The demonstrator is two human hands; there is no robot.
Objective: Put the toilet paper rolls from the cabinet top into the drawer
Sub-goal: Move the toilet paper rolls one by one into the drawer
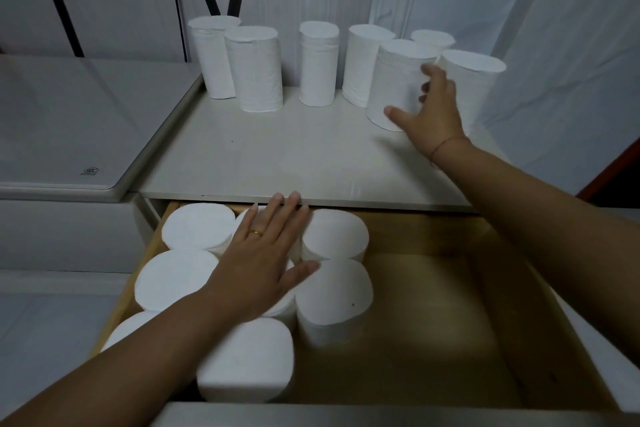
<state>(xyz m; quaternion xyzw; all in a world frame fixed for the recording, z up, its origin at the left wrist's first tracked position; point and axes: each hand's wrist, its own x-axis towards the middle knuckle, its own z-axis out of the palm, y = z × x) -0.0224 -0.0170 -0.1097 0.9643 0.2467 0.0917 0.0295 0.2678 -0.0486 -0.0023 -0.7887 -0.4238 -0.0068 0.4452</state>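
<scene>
- The right hand (431, 111) is reaching at 2 o'clock, fingers spread and wrapping a standing roll (394, 83) on the cabinet top (277, 156), grip not fully closed.
- The left hand (266, 253) is lying flat and open on the rolls in the drawer (433, 305).
- Seven toilet paper rolls are standing along the cabinet top's back edge at 12 o'clock.
- At least seven rolls are sitting upright in the drawer's left half.
- A small logo (91, 171) is showing at 9 o'clock, unreadable.

White cabinet top (277, 163) with seven upright toilet paper rolls (318, 62) along its back edge.
</scene>
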